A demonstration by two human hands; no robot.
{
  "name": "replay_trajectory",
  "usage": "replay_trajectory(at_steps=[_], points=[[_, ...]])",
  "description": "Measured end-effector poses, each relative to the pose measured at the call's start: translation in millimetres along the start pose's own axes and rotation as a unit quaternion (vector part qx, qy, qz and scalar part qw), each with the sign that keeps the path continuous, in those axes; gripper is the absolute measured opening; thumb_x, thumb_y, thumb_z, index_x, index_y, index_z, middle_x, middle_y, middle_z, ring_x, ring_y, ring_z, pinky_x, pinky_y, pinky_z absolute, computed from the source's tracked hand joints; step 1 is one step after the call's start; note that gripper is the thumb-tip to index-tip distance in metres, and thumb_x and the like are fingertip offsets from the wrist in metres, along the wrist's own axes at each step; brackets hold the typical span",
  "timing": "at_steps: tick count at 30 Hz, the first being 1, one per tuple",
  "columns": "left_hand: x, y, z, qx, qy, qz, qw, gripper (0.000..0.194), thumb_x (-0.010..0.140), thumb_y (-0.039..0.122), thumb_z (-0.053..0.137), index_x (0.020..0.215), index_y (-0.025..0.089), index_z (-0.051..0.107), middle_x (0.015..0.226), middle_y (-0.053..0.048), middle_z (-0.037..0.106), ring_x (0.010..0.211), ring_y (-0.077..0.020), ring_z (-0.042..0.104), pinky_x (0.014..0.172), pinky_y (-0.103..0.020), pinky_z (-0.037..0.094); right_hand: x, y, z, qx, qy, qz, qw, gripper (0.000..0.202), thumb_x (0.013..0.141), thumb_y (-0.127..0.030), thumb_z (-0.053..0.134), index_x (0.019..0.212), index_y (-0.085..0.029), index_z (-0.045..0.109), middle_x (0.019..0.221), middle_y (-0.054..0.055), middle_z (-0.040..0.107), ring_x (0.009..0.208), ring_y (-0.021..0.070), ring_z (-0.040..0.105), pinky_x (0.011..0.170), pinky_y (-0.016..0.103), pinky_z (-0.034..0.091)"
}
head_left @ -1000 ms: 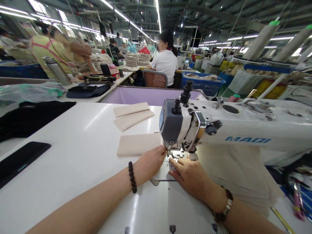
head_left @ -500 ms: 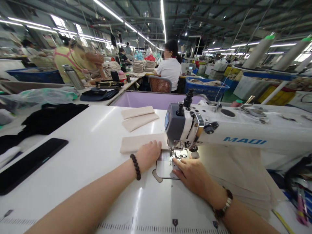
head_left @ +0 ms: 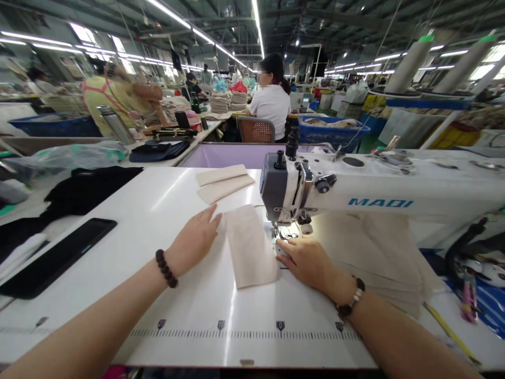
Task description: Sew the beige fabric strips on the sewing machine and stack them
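A folded beige fabric piece (head_left: 251, 250) lies lengthwise on the white table, just left of the sewing machine's (head_left: 335, 184) needle area. Left of that fabric, my left hand (head_left: 197, 237) hovers with fingers apart and nothing in it; a small gap seems to separate it from the fabric. My right hand (head_left: 310, 261) rests by the lit presser foot (head_left: 287, 231), fingers stretched out over the needle plate beside the fabric's right edge. Behind the fabric lie two more folded beige pieces (head_left: 224, 180).
Larger beige panels (head_left: 374, 258) are stacked under the machine arm. A black phone (head_left: 59, 258) and dark cloth (head_left: 87, 192) lie at left. On the right are a yellow tape (head_left: 450, 329) and pink-handled snips (head_left: 468, 300). A person in white (head_left: 272, 108) sits ahead.
The fabric piece has turned from lying crosswise beside the machine to pointing towards me. My left hand has let go of it and moved left. The right hand stays near the presser foot.
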State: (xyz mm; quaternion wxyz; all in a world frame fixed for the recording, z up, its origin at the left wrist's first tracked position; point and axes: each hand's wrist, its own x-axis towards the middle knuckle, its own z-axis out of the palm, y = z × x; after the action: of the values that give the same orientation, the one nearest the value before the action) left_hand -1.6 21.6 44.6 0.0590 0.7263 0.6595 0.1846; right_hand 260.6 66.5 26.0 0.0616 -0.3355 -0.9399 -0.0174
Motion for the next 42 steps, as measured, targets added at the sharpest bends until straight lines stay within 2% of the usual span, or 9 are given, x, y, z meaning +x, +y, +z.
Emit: replay_trajectory(at_steps=[2, 4, 7, 9, 13, 18, 28, 33, 42], points=[[-5, 20, 12.2, 0.077, -0.068, 0.126, 0.987, 0.03, 0.084, 0.009, 0.042, 0.111, 0.012, 0.055, 0.127, -0.016, 0.048, 0.114, -0.0267, 0.049, 0.095, -0.043, 0.04, 0, 0, 0, 0.001, 0.0, -0.001, 1.0, 0.021, 0.089, -0.035, 0.047, 0.094, -0.018, 0.058, 0.076, 0.003, 0.065, 0.068, 0.018, 0.056, 0.063, 0.03, 0.03], [-4, 44, 20.3, 0.099, -0.118, 0.202, 0.967, 0.024, 0.088, 0.014, 0.041, 0.106, 0.013, 0.057, 0.114, -0.013, 0.057, 0.102, -0.023, 0.056, 0.089, -0.039, 0.046, 0, 1, 0, 0.005, 0.001, -0.003, 1.0, 0.019, 0.088, -0.034, 0.048, 0.094, -0.018, 0.058, 0.076, 0.003, 0.064, 0.067, 0.0175, 0.055, 0.063, 0.03, 0.029], [7, 71, 28.6, 0.128, -0.147, 0.224, 0.955, 0.018, 0.087, 0.021, 0.048, 0.092, 0.008, 0.06, 0.095, -0.012, 0.06, 0.091, -0.0244, 0.058, 0.08, -0.039, 0.05, -1, 3, -1, 0.017, -0.002, -0.009, 1.0, 0.016, 0.089, -0.03, 0.047, 0.092, -0.019, 0.058, 0.076, 0.002, 0.064, 0.066, 0.0162, 0.054, 0.063, 0.03, 0.029], [16, 78, 32.8, 0.137, -0.155, 0.218, 0.954, 0.019, 0.086, 0.024, 0.051, 0.087, 0.007, 0.059, 0.091, -0.012, 0.059, 0.088, -0.0253, 0.057, 0.076, -0.039, 0.051, -2, 5, -2, 0.028, -0.008, -0.02, 0.999, 0.016, 0.09, -0.027, 0.045, 0.091, -0.019, 0.059, 0.075, 0.002, 0.063, 0.065, 0.0153, 0.053, 0.063, 0.029, 0.029], [29, 76, 40.3, 0.125, -0.159, 0.218, 0.955, 0.02, 0.086, 0.025, 0.051, 0.091, 0.006, 0.057, 0.096, -0.012, 0.056, 0.087, -0.0242, 0.056, 0.077, -0.038, 0.05, -3, 9, -3, 0.04, -0.011, -0.045, 0.998, 0.019, 0.091, -0.023, 0.041, 0.09, -0.019, 0.059, 0.075, 0.002, 0.062, 0.065, 0.0141, 0.052, 0.064, 0.028, 0.028], [32, 68, 47.4, 0.085, -0.127, 0.23, 0.961, 0.023, 0.085, 0.024, 0.052, 0.1, 0.007, 0.054, 0.106, -0.012, 0.053, 0.098, -0.0239, 0.053, 0.085, -0.036, 0.047, -3, 9, -3, 0.04, -0.004, -0.055, 0.998, 0.021, 0.091, -0.022, 0.04, 0.086, -0.018, 0.059, 0.067, 0.0, 0.058, 0.058, 0.0127, 0.047, 0.056, 0.028, 0.024], [38, 55, 46.3, 0.038, -0.136, 0.283, 0.949, 0.025, 0.087, 0.021, 0.049, 0.107, 0.007, 0.051, 0.116, -0.013, 0.05, 0.108, -0.0215, 0.049, 0.096, -0.033, 0.042, -4, 8, 1, 0.041, 0.005, -0.067, 0.997, 0.021, 0.091, -0.024, 0.039, 0.095, -0.019, 0.059, 0.066, -0.001, 0.056, 0.058, 0.0136, 0.045, 0.056, 0.03, 0.023], [38, 55, 47.1, 0.035, -0.138, 0.281, 0.949, 0.026, 0.087, 0.021, 0.049, 0.108, 0.005, 0.051, 0.118, -0.015, 0.05, 0.109, -0.0227, 0.049, 0.096, -0.034, 0.042, -4, 9, 2, 0.04, 0.005, -0.068, 0.997, 0.023, 0.092, -0.025, 0.038, 0.099, -0.02, 0.059, 0.068, 0.0, 0.057, 0.059, 0.0135, 0.046, 0.06, 0.03, 0.026], [38, 53, 47.5, 0.044, -0.138, 0.279, 0.949, 0.027, 0.087, 0.022, 0.05, 0.109, 0.007, 0.051, 0.117, -0.014, 0.05, 0.106, -0.0215, 0.051, 0.093, -0.033, 0.044, -4, 8, 1, 0.045, 0.001, -0.063, 0.997, 0.023, 0.092, -0.023, 0.037, 0.096, -0.019, 0.059, 0.067, 0.0, 0.057, 0.058, 0.013, 0.046, 0.06, 0.029, 0.025]])
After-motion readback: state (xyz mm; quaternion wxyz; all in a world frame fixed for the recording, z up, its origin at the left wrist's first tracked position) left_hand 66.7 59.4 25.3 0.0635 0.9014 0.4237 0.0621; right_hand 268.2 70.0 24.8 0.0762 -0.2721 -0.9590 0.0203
